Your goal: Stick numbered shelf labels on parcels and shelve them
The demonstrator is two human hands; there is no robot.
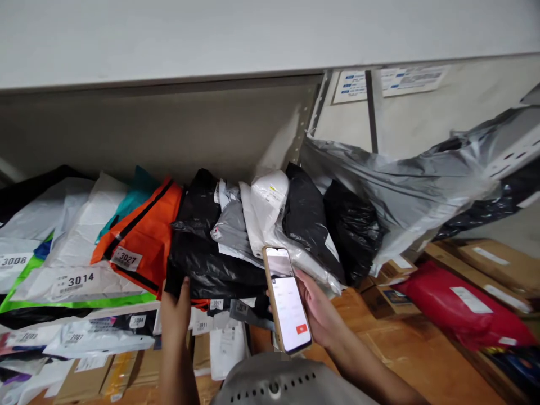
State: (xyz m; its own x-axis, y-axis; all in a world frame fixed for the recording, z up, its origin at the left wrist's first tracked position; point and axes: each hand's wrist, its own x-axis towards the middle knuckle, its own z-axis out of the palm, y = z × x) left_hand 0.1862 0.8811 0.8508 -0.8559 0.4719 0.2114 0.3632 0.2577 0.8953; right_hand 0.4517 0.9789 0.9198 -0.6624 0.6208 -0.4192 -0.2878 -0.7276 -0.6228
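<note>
My right hand [315, 308] is closed around a smartphone [289, 304] in a tan case. Its lit screen has a dark camera area on top and a white page with a red button below. My left hand [175, 298] grips the left edge of a black plastic parcel bag [223, 264]; the thumb shows, while most of its fingers are hidden. Just left of that hand leans an orange bag [145, 236] labelled 3027. Behind the phone stand grey parcels [233, 225], a white bubble-wrapped parcel [270, 197] and a dark grey parcel [306, 216].
Numbered parcels, such as the white one marked 3014 [76, 281], fill the shelf's left side. A shelf panel [253, 39] overhangs the row. Grey plastic sheeting [413, 180] hangs at right, above cardboard boxes [498, 259] and a red parcel [464, 304]. More parcels lie lower left.
</note>
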